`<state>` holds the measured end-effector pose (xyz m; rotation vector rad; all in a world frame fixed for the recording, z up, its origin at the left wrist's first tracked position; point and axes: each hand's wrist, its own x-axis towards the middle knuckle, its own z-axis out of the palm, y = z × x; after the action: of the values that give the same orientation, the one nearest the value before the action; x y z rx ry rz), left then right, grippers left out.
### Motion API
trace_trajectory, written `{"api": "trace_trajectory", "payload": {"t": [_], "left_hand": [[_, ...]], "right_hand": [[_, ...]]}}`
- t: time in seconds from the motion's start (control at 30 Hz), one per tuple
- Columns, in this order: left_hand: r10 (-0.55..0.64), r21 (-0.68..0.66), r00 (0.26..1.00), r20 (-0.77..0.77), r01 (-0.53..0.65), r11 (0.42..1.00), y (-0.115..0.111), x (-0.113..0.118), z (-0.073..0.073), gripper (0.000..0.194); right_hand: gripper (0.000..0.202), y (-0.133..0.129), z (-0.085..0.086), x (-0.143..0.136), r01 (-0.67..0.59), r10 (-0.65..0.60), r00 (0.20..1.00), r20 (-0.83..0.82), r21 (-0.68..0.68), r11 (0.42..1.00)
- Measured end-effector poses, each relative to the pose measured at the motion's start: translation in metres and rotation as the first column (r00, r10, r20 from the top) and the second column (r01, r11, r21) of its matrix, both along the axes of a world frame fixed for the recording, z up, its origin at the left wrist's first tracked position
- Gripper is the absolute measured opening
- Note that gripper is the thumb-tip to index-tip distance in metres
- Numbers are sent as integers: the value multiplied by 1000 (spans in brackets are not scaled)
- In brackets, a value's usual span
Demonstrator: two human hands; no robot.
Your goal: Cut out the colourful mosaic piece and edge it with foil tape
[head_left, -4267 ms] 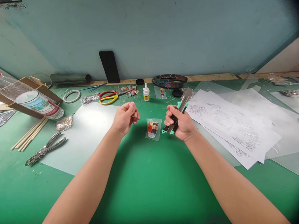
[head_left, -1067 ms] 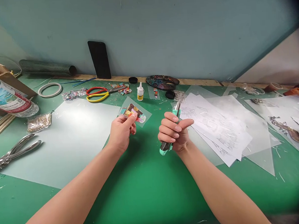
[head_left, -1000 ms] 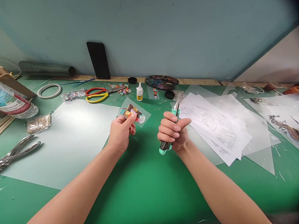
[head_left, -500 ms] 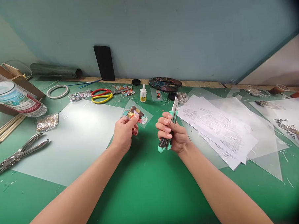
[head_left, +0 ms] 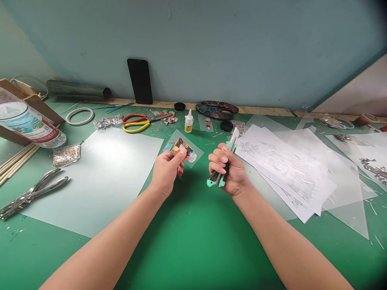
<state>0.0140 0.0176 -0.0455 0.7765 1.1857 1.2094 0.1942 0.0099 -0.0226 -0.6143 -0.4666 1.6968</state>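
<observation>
1. Green mat covers the bench (head_left: pixel 191 247), and both bare forearms of the person reach over it.
2. The left hand (head_left: pixel 165 172) has its grip closed on a small clear sheet with a colourful patchwork piece (head_left: pixel 182 147); thumb and fingers pinch its near edge, and the sheet is lifted a little above the mat.
3. The right hand (head_left: pixel 230 171) is just to the right of the patchwork piece, and its grip is closed around a mint-green utility knife (head_left: pixel 224 163). The blade end points up and away, toward the wall.
4. A pile of white line drawings (head_left: pixel 284 166) lies to the right of the patchwork piece, close to the knife hand.
5. Behind the patchwork piece stands a small glue bottle (head_left: pixel 188 121), and left of the bottle lie red and yellow scissors (head_left: pixel 138 122).
6. A large frosted plastic sheet (head_left: pixel 101 174) lies flat to the left of the patchwork piece, and metal pliers (head_left: pixel 29 198) rest at its far left edge.
</observation>
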Motion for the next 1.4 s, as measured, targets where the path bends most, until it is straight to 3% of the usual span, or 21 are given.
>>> {"api": "trace_trajectory", "payload": {"t": [0.23, 0.4, 0.6, 0.8, 0.93, 1.23, 1.4], "left_hand": [[-2, 14, 1000, -12, 2, 1000, 0, 0, 0, 37], [2, 5, 1000, -10, -2, 1000, 0, 1, 3, 37], [5, 7, 1000, -18, -5, 1000, -1, 1, 2, 37], [-2, 8, 1000, -18, 3, 1000, 0, 0, 1, 37], [-9, 10, 999, -34, 10, 1000, -1, 1, 1, 37], [-24, 16, 998, -62, 25, 1000, -1, 1, 2, 34], [-23, 26, 998, -61, 25, 999, 0, 1, 0, 34]], "right_hand": [[52, 0, -2, 3, 13, -15, 997, 80, 28, 1000], [45, 1, -3, 3, -6, 5, 1000, 16, 74, 997], [46, 1, -2, 1, -10, 6, 997, -82, -51, 999], [46, 2, 1, 2, -44, 41, 993, -107, -20, 999], [47, 2, 2, 3, -47, 35, 986, -161, -68, 997], [51, 1, -1, 5, -132, 102, 910, -402, -47, 990], [52, 1, -4, 5, -150, 121, 888, -443, -33, 988]]}}
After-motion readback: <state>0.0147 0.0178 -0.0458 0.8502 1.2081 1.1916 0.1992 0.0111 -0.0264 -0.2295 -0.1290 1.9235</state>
